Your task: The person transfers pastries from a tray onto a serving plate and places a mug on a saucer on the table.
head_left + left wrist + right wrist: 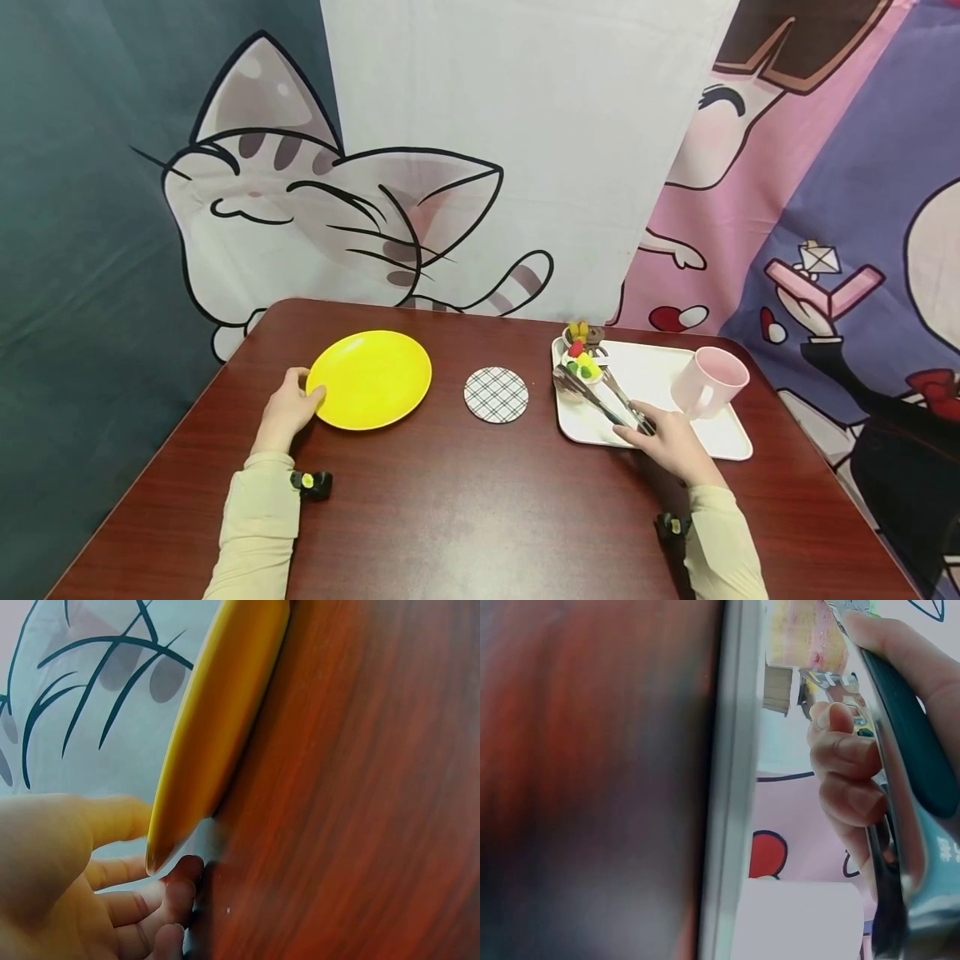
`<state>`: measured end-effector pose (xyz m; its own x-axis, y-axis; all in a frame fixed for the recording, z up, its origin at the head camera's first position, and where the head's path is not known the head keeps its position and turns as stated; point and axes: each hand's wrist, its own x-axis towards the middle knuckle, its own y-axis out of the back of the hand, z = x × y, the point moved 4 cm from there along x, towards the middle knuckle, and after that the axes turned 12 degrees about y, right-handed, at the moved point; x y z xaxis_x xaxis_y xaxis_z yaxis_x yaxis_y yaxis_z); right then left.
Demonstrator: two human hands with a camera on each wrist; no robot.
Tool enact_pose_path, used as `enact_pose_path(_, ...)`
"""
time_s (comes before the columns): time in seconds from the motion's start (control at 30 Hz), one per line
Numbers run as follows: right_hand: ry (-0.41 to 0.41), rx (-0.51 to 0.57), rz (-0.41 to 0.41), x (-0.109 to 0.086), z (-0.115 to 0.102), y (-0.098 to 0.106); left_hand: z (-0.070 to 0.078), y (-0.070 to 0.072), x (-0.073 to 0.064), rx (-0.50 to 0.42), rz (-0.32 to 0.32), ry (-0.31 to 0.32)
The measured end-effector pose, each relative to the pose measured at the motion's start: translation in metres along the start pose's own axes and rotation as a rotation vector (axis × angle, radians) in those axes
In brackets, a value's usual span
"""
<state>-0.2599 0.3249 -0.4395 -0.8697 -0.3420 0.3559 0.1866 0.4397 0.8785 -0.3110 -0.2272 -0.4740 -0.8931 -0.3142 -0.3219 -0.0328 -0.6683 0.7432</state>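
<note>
At the left of the table, my left hand [288, 407] pinches the near-left rim of a round yellow plate [371, 379], thumb above and fingers under the edge. The left wrist view shows the rim of this plate [214, 712] between thumb and fingers. My right hand [672, 443] grips metal tongs [590, 398] over the white tray [652, 358], and in the right wrist view the tongs [911, 742] show a dark green panel on one arm. Their parted tips point at small toy cakes with fruit [583, 365]. A layered cake [806, 634] is close to them.
A pink mug [716, 381] stands on the tray's right side. Between plate and tray lies a round plaid coaster [497, 395]. The brown table [480, 508] ends at a wall covered by a cartoon-printed cloth [487, 83].
</note>
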Motion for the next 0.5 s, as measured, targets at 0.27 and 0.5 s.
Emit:
enact_pose_path(0.27, -0.013, 0.010, 0.000, 0.013, -0.012, 0.004, -0.001, 0.001, 0.002, 0.000, 0.020, -0.002)
enact_pose_path(0.5, 0.033, 0.052, 0.017, 0.029, -0.025, -0.001, -0.001, 0.000, 0.003, 0.001, 0.014, -0.006)
